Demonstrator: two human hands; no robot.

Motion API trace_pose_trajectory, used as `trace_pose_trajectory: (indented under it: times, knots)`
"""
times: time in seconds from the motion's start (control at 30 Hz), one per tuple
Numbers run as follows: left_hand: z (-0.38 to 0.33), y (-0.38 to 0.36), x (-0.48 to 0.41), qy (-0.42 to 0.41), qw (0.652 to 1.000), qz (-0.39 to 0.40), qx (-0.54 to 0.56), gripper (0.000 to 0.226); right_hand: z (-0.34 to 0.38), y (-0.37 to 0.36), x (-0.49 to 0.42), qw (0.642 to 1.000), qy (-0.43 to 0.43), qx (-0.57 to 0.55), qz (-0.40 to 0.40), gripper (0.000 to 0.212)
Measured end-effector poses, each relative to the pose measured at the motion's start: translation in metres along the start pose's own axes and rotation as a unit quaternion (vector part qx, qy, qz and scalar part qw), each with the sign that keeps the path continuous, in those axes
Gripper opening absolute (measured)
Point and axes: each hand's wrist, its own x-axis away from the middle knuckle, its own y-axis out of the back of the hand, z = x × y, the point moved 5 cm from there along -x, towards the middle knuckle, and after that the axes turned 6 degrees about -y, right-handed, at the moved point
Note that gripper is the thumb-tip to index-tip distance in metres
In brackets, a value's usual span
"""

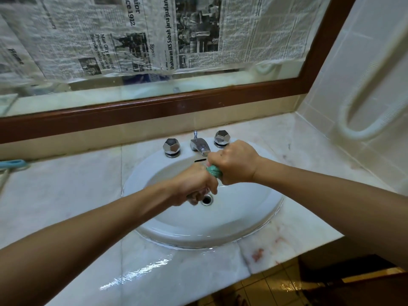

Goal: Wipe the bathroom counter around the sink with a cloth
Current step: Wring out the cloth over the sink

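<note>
Right hand [234,165] and left hand [194,184] both clench my twisted green cloth [214,171], right at its 2 o'clock end, left at 8 o'clock, over the sink [154,236], tap [199,146] at 12.

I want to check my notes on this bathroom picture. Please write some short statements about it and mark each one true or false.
1. The left hand and right hand grip the green cloth above the sink. True.
2. The green cloth lies flat on the counter. False: it is bunched between the hands.
3. Newspaper covers much of the mirror. True.
4. Only one knob stands beside the spout. False: a knob stands on one side, another knob on the other.
5. The counter in front of the sink looks wet. True.
</note>
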Motion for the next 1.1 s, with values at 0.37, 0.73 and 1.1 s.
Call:
trace_pose_trajectory:
  times: [0.37,0.73,1.1]
  knots:
    - [0.019,0.005,0.006,-0.019,0.997,0.028,0.076,0.039,0.010,-0.005,-0.003,1.000,-0.011,0.004,0.009,0.029]
    - [0.043,0.024,-0.004,-0.251,0.798,-0.025,-0.548,0.051,0.032,-0.046,0.056,0.830,-0.350,-0.285,0.327,0.032]
    - [0.068,-0.004,0.039,-0.607,0.655,-0.194,-0.407,0.024,0.070,-0.052,0.130,0.499,-0.396,-0.690,0.343,0.052]
